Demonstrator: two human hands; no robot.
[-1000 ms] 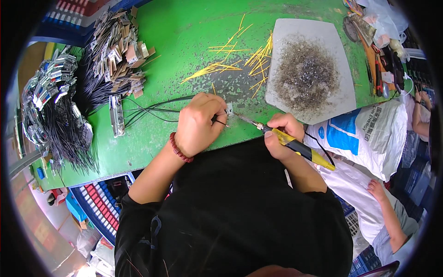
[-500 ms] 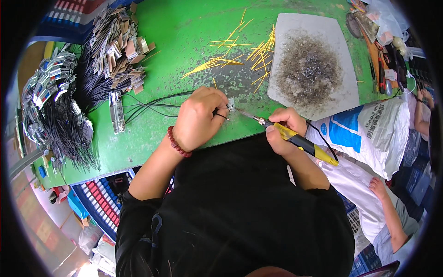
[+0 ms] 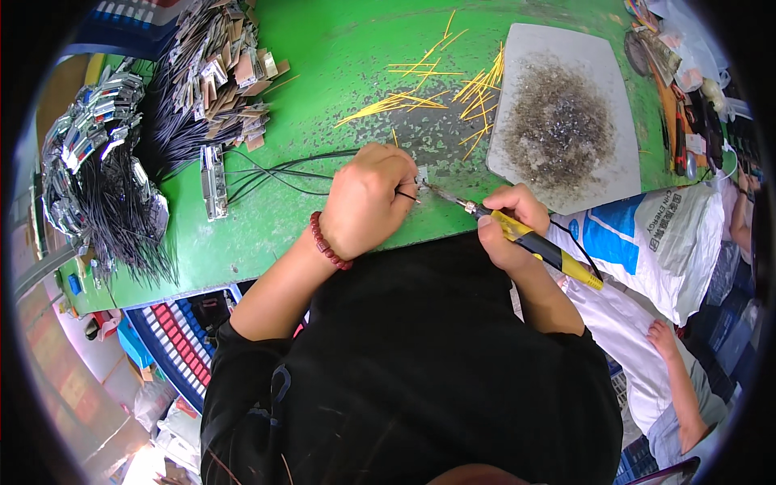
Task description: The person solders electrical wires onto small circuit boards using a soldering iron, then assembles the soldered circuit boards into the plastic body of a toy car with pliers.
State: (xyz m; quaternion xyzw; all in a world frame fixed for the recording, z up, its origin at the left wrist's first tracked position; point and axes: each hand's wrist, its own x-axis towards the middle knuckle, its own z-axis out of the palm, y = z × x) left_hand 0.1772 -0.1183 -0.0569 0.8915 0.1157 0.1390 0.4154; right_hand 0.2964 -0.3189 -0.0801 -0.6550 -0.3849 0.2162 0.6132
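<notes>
One green table (image 3: 347, 48) with a worn, scuffed surface spreads beneath everything in hand, and a white sack with a blue patch (image 3: 616, 242) sits beside its right edge. On the table's right part lies a pale grey board (image 3: 529, 40), its middle covered in dark, glinting grit. At the left are two heaps: silver parts with black leads (image 3: 105, 129), and metal pieces with tan flaps (image 3: 234, 69). Near the table's front edge, the left hand (image 3: 368, 194) is closed with its fingertips pinching black wires (image 3: 311, 159), while the right hand (image 3: 513, 226) grips a yellow-and-black soldering iron (image 3: 541, 248) that points leftward. The wires run left toward a single silver part (image 3: 213, 182) lying on the table. Thin yellow strips (image 3: 388, 107) are scattered beyond the hands. Smallest is a pale piece (image 3: 422, 174) by the left fingertips; the iron's tip (image 3: 440, 192) is just beside it, though whether they touch I cannot tell.
</notes>
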